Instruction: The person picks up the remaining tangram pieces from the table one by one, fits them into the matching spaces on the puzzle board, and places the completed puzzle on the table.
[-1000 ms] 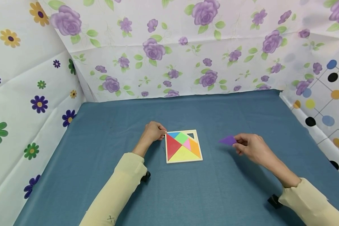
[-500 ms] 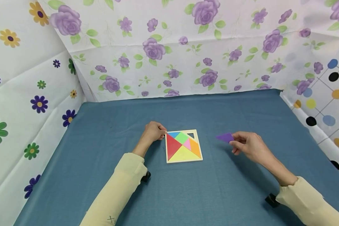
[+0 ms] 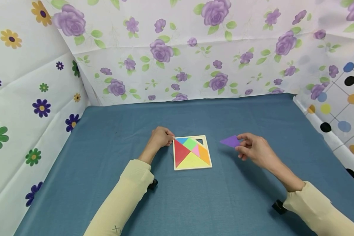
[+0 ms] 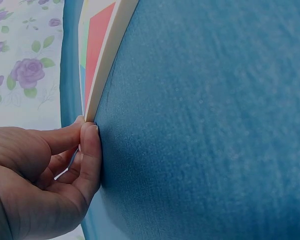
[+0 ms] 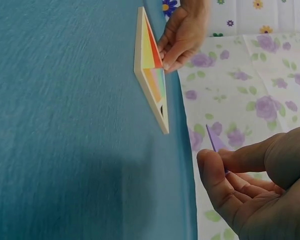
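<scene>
A square tangram board (image 3: 192,169) with a pale wooden frame lies on the blue cloth, filled with red, yellow, orange, pink, green and blue pieces. One triangular gap (image 3: 199,141) shows dark at its far right corner. My left hand (image 3: 160,136) pinches the board's far left corner between thumb and fingertips, as the left wrist view (image 4: 50,175) also shows. To the right of the board my right hand (image 3: 256,149) pinches a purple triangle tangram piece (image 3: 230,141) above the cloth. Its point faces the board. In the right wrist view the purple piece (image 5: 216,140) appears nearly edge-on.
The blue cloth (image 3: 194,203) covers the table. White flowered sheets (image 3: 177,65) stand behind it and at the left, and a dotted sheet (image 3: 339,111) at the right. A black wrist device (image 3: 279,207) hangs under the right sleeve.
My right hand has moved left toward the board with the purple triangle, turning it slightly so more of its face shows. My left hand and the board have stayed in place.
</scene>
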`<state>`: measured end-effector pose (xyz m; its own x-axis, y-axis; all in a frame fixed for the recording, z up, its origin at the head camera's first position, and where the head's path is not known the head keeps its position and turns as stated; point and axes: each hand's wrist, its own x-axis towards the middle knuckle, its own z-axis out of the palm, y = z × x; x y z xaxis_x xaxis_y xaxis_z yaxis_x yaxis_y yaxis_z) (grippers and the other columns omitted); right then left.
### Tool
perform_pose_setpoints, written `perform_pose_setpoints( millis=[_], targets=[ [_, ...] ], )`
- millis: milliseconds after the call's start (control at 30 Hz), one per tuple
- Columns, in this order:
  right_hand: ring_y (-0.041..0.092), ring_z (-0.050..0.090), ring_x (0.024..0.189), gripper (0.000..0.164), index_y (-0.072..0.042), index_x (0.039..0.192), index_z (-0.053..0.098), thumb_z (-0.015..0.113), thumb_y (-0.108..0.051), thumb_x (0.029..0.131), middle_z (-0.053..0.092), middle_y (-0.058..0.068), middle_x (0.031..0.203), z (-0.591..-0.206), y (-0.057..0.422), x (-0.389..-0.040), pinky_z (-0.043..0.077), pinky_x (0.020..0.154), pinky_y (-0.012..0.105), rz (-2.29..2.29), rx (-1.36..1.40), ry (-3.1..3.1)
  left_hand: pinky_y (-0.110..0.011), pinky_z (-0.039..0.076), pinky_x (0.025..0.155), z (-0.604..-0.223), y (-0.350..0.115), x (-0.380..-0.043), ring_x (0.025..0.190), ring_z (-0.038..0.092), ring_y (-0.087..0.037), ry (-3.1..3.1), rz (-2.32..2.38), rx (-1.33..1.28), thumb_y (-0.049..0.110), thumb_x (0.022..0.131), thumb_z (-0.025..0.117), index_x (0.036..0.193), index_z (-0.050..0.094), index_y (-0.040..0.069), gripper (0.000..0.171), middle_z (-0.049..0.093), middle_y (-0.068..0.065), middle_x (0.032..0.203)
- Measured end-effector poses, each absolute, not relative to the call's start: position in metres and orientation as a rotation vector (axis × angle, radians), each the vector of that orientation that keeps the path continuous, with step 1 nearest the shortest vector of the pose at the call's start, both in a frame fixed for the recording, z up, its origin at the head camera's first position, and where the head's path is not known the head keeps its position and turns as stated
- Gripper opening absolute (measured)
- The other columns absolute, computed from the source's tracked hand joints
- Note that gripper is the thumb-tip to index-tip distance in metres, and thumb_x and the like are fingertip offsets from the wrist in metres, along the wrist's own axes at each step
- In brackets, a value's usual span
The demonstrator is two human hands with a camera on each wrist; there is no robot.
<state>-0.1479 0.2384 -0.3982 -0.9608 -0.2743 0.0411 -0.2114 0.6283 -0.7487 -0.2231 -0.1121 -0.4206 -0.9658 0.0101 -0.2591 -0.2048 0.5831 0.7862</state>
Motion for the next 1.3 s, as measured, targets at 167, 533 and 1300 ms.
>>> perform_pose_setpoints(
  millis=[167, 533, 1300],
  targets=[
    [0.02, 0.068, 0.062, 0.024, 0.003, 0.117, 0.054, 0.069, -0.003, 0.099, 0.072, 0.01, 0.082, -0.399, 0.233, -0.151, 0.06, 0.057, 0.04, -1.295, -0.44, 2.76, -0.029, 0.062, 0.068, -0.422, -0.112, -0.223, 0.069, 0.069, -0.017, 2.58, 1.324, -0.163, 0.007, 0.098, 0.072, 0.1, 0.079, 0.0, 0.01, 0.074, -0.013, 0.085],
    [0.022, 0.069, 0.066, 0.017, 0.007, 0.113, 0.066, 0.07, -0.003, 0.099, 0.071, 0.01, 0.082, -0.393, 0.22, -0.153, 0.062, 0.061, 0.04, -1.39, -0.399, 2.67, -0.028, 0.061, 0.066, -0.422, -0.112, -0.224, 0.067, 0.069, -0.016, 2.576, 1.316, -0.178, 0.007, 0.098, 0.073, 0.099, 0.079, 0.0, 0.01, 0.074, -0.012, 0.083],
    [0.026, 0.071, 0.072, 0.03, 0.008, 0.123, 0.067, 0.071, -0.011, 0.1, 0.074, 0.009, 0.084, -0.402, 0.203, -0.164, 0.062, 0.067, 0.042, -1.47, -0.424, 2.565, -0.027, 0.061, 0.066, -0.42, -0.112, -0.224, 0.069, 0.068, -0.015, 2.577, 1.297, -0.186, 0.008, 0.098, 0.072, 0.1, 0.08, 0.001, 0.01, 0.074, -0.011, 0.085]
  ],
)
